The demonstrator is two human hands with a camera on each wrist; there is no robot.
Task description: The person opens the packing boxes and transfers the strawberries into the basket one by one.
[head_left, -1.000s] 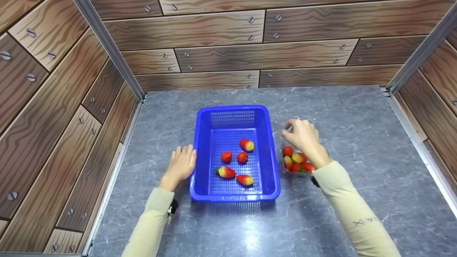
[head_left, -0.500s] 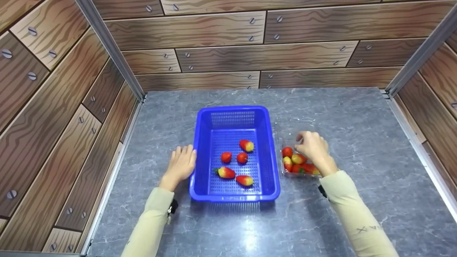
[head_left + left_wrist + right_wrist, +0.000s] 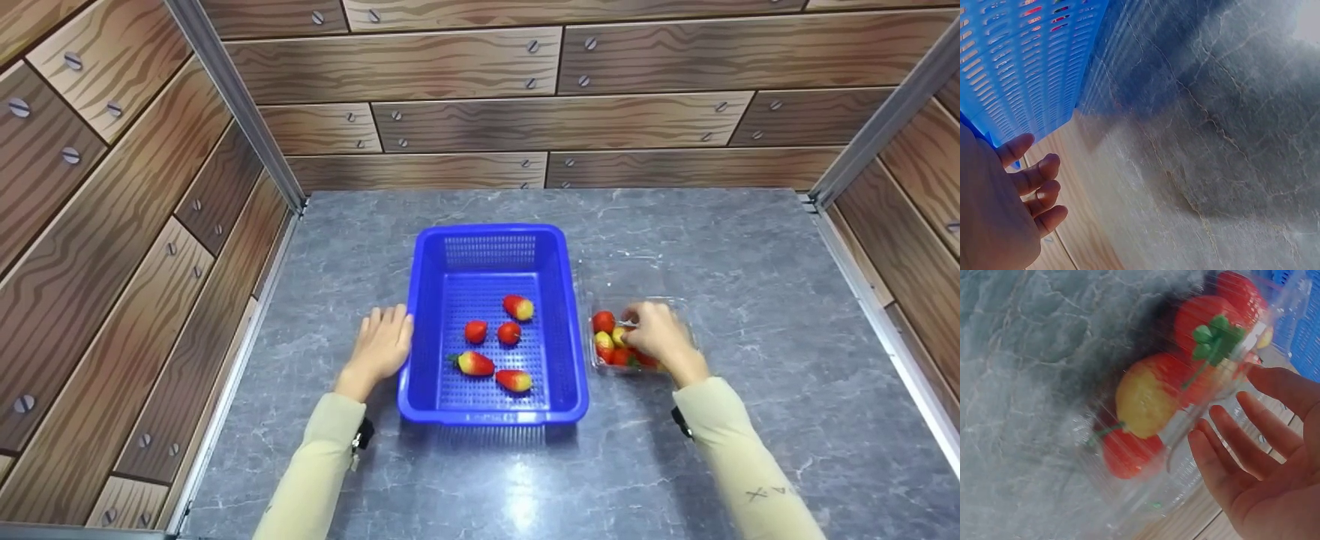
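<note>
A blue plastic basket (image 3: pixel 491 417) stands mid-table in the head view, with several red and red-yellow toy strawberries (image 3: pixel 514 379) on its floor. My left hand (image 3: pixel 381 342) rests against the basket's left side; its fingers (image 3: pixel 1036 175) are relaxed beside the slotted wall. To the basket's right lies a clear plastic box (image 3: pixel 679 301) with several more strawberries (image 3: pixel 1148 396) inside. My right hand (image 3: pixel 660 334) is over this box, its fingertips close to a yellow-and-red strawberry (image 3: pixel 619 335). In the right wrist view its fingers are spread with nothing between them. The hand partly hides the fruit.
The clear box's raised lid (image 3: pixel 619 271) stands or lies behind it, hard to make out. Underneath is a grey marbled tabletop (image 3: pixel 465 480). Wood-patterned panels (image 3: pixel 465 120) enclose the back and both sides.
My right hand has come down toward the front of the clear box, from above its lid to the strawberries. My left hand and the basket have stayed put.
</note>
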